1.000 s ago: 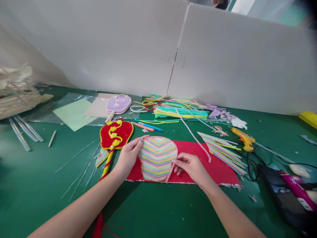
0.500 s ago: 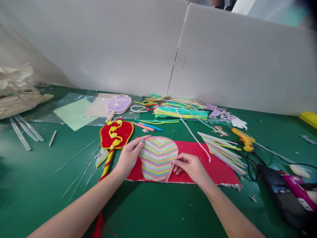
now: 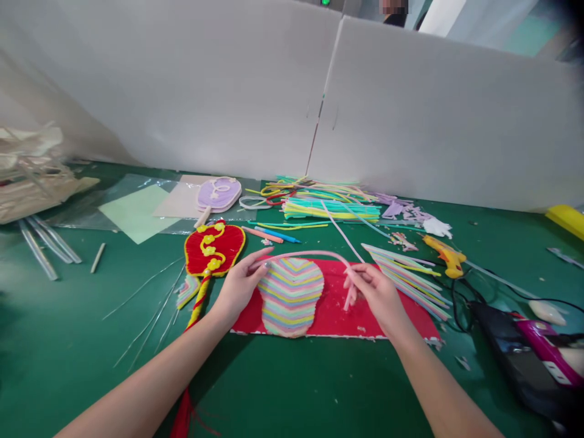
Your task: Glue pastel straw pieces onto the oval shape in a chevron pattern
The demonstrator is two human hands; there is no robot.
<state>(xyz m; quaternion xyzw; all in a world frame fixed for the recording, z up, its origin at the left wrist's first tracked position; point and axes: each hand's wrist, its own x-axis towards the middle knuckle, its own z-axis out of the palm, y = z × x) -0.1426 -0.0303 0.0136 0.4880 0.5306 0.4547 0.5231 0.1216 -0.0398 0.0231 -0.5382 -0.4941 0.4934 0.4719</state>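
Note:
A fan-shaped panel (image 3: 292,298) with pastel chevron stripes lies on a red board (image 3: 335,292). My left hand (image 3: 241,283) pinches one end of a pink fuzzy strip (image 3: 314,253) at the panel's upper left edge. From there the strip arches over the panel's top to my right hand (image 3: 371,292), whose fingers are closed on it over the board, apart from the panel. Its tail hangs below those fingers. Left of my left hand lies a red fan (image 3: 219,246) with yellow flowers and a wrapped handle.
Behind are a purple fan (image 3: 219,193), bundled pastel strips (image 3: 331,210) and two pens (image 3: 278,235). Loose strips (image 3: 410,280), a yellow glue gun (image 3: 447,255) and a black case (image 3: 515,359) are at right. Thin wires (image 3: 152,322) lie left; a grey partition (image 3: 205,85) stands behind.
My right hand has moved right and slightly up, drawing the pink strip away from the panel's right edge into a wide arch. My left hand stays at the upper left edge.

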